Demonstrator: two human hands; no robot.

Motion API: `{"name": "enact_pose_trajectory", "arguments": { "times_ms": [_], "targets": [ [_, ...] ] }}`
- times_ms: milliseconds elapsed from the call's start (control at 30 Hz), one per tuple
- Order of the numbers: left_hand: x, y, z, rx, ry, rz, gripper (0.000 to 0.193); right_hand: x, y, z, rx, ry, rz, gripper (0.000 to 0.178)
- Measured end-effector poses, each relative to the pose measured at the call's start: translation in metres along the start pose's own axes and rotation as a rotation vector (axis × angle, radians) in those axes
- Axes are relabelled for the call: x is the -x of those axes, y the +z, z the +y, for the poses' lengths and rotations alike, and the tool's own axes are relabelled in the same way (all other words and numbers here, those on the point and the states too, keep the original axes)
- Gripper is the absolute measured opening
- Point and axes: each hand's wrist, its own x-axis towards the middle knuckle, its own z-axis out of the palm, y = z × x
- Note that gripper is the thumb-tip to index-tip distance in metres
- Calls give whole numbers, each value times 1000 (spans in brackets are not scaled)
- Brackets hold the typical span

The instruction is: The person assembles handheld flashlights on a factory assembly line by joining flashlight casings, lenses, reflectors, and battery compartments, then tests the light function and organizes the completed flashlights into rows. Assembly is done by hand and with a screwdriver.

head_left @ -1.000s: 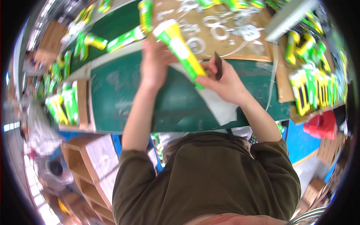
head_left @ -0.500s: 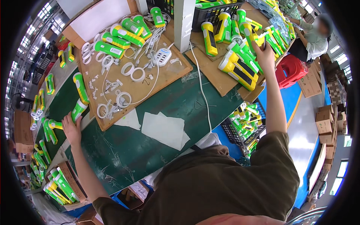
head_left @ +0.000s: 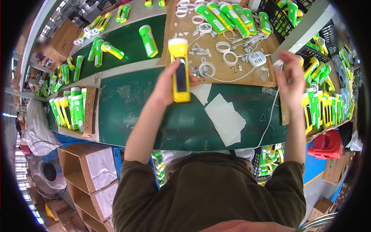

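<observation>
A green and yellow flashlight with a white head and a dark panel stands nearly upright in my left hand, its yellow side showing. My left thumb lies across its front, above the green table. My right hand is raised on the right with bent fingers apart, and I see nothing held in it. Close to it are a white multi-port charger and a white cord. On the brown board lie several flashlights, white rings and cables.
White paper sheets lie on the green table. A carton of flashlights stands at left, and more flashlights lie at right. A metal post rises near my right hand. Below are a fan and cardboard shelves.
The view has turned left. My left hand has come from the table's left side to hold a flashlight over the middle. My right hand has left the flashlights at right.
</observation>
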Motion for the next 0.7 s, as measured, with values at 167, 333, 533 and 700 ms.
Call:
{"name": "enact_pose_trajectory", "arguments": {
  "times_ms": [167, 333, 533, 700],
  "targets": [
    [2, 13, -22, 171, 8, -214, 58, 13, 79, -39, -346, -177, 22, 36],
    [7, 1, -12, 93, 57, -59, 54, 53, 115, -40, -453, 16, -14, 37],
    [15, 6, -28, -67, -46, -33, 55, 67, 120, -37, -504, 101, -80, 34],
    [17, 14, -32, -92, -130, -1, 51, 72, 129, -39, -847, 223, 111, 21]
  ]
}}
